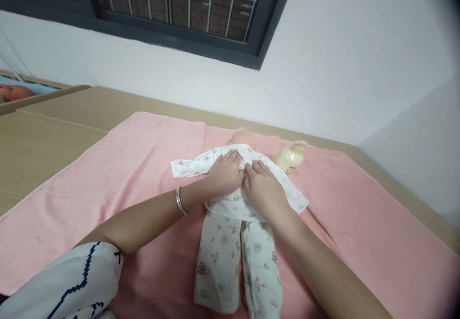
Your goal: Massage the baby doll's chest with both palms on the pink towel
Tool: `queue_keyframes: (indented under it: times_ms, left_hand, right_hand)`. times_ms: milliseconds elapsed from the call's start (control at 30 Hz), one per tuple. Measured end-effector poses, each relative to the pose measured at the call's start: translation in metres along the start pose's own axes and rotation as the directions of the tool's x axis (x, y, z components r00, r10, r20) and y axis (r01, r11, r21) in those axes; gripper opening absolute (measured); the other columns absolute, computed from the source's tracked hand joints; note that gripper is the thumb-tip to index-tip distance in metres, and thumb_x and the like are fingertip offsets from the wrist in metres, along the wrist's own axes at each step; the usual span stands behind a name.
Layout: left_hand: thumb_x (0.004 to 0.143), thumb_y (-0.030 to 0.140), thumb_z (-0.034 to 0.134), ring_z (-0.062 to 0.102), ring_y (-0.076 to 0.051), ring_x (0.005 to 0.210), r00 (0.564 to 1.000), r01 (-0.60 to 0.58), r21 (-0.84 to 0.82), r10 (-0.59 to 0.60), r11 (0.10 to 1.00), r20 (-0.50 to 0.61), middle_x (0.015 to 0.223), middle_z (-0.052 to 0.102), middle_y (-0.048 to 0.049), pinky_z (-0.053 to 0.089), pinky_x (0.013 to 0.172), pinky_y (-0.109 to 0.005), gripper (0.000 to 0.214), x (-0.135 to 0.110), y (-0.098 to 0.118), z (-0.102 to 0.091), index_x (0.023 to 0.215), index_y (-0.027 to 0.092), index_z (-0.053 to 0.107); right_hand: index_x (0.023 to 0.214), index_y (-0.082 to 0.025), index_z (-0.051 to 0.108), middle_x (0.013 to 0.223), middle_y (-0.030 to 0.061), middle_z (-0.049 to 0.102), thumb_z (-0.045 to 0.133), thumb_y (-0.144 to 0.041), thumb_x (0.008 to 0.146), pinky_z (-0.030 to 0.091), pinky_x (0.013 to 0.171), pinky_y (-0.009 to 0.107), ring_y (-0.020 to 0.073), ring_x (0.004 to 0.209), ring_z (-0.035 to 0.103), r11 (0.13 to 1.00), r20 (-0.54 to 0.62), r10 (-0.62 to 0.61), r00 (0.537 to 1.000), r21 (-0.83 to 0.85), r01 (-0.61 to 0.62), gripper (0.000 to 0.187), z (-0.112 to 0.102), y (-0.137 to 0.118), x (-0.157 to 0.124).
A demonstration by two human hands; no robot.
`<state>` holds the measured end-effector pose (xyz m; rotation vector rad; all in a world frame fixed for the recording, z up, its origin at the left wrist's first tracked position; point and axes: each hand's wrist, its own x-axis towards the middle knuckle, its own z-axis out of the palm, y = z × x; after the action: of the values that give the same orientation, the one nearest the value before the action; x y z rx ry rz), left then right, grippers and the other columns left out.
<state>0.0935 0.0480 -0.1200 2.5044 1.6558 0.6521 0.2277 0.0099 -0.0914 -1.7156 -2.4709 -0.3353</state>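
A baby doll (243,138) lies on its back on a pink blanket (143,165), only its head plainly showing above its clothes. It wears a white printed top (230,204) with long sleeves spread to the sides, and white printed trousers (219,261). My left hand (227,171), a silver bangle on its wrist, rests on the left of the top's chest with fingers laid out. Beside it, my right hand (264,185) lies on the chest's right side, fingers extended over the cloth. Both thumbs come close together at the middle front; what lies beneath them is hidden.
A cream pump bottle (290,157) stands on the blanket right of the doll's head. The blanket covers much of a wooden tabletop (53,137). Behind rise a white wall (323,70) and a dark-framed window (179,29). Another doll (16,92) is partly visible at far left.
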Motion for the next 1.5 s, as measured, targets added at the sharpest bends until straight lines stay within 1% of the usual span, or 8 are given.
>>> queue_keyframes:
  times_ms: [200, 367, 533, 667, 933, 1067, 1267, 1500]
  left_hand:
    - [0.1, 0.029, 0.031, 0.029, -0.029, 0.15, 0.998, 0.068, 0.021, -0.068, 0.997, -0.017, 0.159, 0.032, -0.0176, 0.027, 0.121, -0.051, 0.056, -0.003, 0.005, 0.005, 0.15, 0.004, 0.036]
    - [0.097, 0.022, 0.035, 0.037, -0.033, 0.145, 0.999, -0.02, 0.154, 0.024, 0.988, -0.026, 0.153, 0.04, -0.0246, 0.03, 0.119, -0.05, 0.053, -0.018, 0.025, 0.009, 0.144, -0.002, 0.042]
    - [0.098, 0.026, 0.031, 0.034, -0.028, 0.147, 0.997, 0.06, -0.037, -0.061, 0.998, -0.039, 0.156, 0.039, -0.0188, 0.03, 0.12, -0.048, 0.052, 0.001, -0.001, 0.005, 0.145, 0.006, 0.043]
    - [0.1, 0.035, 0.033, 0.025, -0.032, 0.151, 0.981, 0.182, -0.089, -0.187, 0.979, -0.053, 0.159, 0.03, -0.0234, 0.025, 0.121, -0.05, 0.059, 0.014, -0.021, 0.011, 0.15, 0.004, 0.035]
    - [0.098, 0.028, 0.034, 0.038, -0.036, 0.143, 0.989, 0.046, 0.046, -0.039, 0.998, -0.146, 0.149, 0.045, -0.0261, 0.031, 0.118, -0.05, 0.054, -0.01, 0.012, 0.017, 0.141, -0.002, 0.046]
    - [0.097, 0.024, 0.034, 0.044, -0.029, 0.14, 0.99, 0.018, -0.058, -0.026, 0.998, -0.135, 0.145, 0.052, -0.019, 0.033, 0.119, -0.044, 0.048, 0.001, -0.002, 0.013, 0.136, 0.005, 0.054]
    - [0.096, 0.026, 0.035, 0.034, -0.028, 0.147, 0.974, 0.052, -0.162, -0.086, 0.985, -0.21, 0.153, 0.044, -0.017, 0.028, 0.123, -0.045, 0.054, 0.012, -0.022, 0.028, 0.144, 0.005, 0.045]
    - [0.094, 0.026, 0.039, 0.045, -0.03, 0.137, 0.952, 0.005, -0.112, -0.039, 0.994, -0.302, 0.144, 0.054, -0.0161, 0.037, 0.116, -0.047, 0.046, 0.005, -0.017, 0.033, 0.134, 0.01, 0.056]
  right_hand:
    - [0.148, -0.001, 0.042, 0.154, 0.0221, 0.04, 0.03, -0.024, 0.1, 0.031, 0.12, 0.043, 0.0306, 0.146, 0.036, 0.987, 0.051, 0.055, 0.997, 0.148, -0.062, 0.054, 0.008, 0.01, 0.013]
    - [0.151, 0.002, 0.032, 0.158, 0.0208, 0.032, 0.027, -0.034, 0.102, 0.024, 0.123, 0.046, 0.0287, 0.149, 0.028, 0.949, 0.035, 0.078, 0.996, 0.304, -0.085, 0.062, 0.029, 0.036, 0.038]
    - [0.15, -0.001, 0.037, 0.155, 0.0239, 0.037, 0.026, -0.03, 0.101, 0.032, 0.118, 0.048, 0.0334, 0.147, 0.032, 0.967, 0.011, 0.096, 0.995, 0.235, -0.095, 0.057, 0.023, 0.018, 0.023]
    - [0.145, -0.004, 0.046, 0.149, 0.0249, 0.045, 0.03, -0.026, 0.1, 0.037, 0.113, 0.048, 0.0359, 0.142, 0.04, 0.983, -0.037, 0.074, 0.997, 0.169, -0.067, 0.052, 0.014, 0.001, 0.01]
    - [0.142, -0.013, 0.047, 0.155, 0.0185, 0.038, 0.033, -0.04, 0.1, 0.028, 0.117, 0.054, 0.0331, 0.147, 0.029, 0.884, -0.081, 0.078, 0.994, 0.467, -0.031, 0.052, 0.039, 0.038, 0.039]
    - [0.138, -0.012, 0.051, 0.146, 0.0187, 0.05, 0.036, -0.035, 0.099, 0.034, 0.115, 0.048, 0.0314, 0.139, 0.041, 0.907, -0.126, 0.093, 0.988, 0.419, -0.032, 0.048, 0.032, 0.029, 0.032]
    - [0.123, -0.013, 0.063, 0.135, 0.0173, 0.06, 0.034, -0.027, 0.098, 0.041, 0.109, 0.04, 0.0285, 0.132, 0.051, 0.951, -0.11, 0.118, 0.987, 0.299, -0.08, 0.041, 0.013, 0.008, 0.015]
    - [0.15, -0.014, 0.041, 0.16, 0.0158, 0.031, 0.037, -0.046, 0.1, 0.024, 0.12, 0.053, 0.0328, 0.151, 0.023, 0.892, -0.059, 0.09, 0.994, 0.448, -0.054, 0.06, 0.041, 0.036, 0.038]
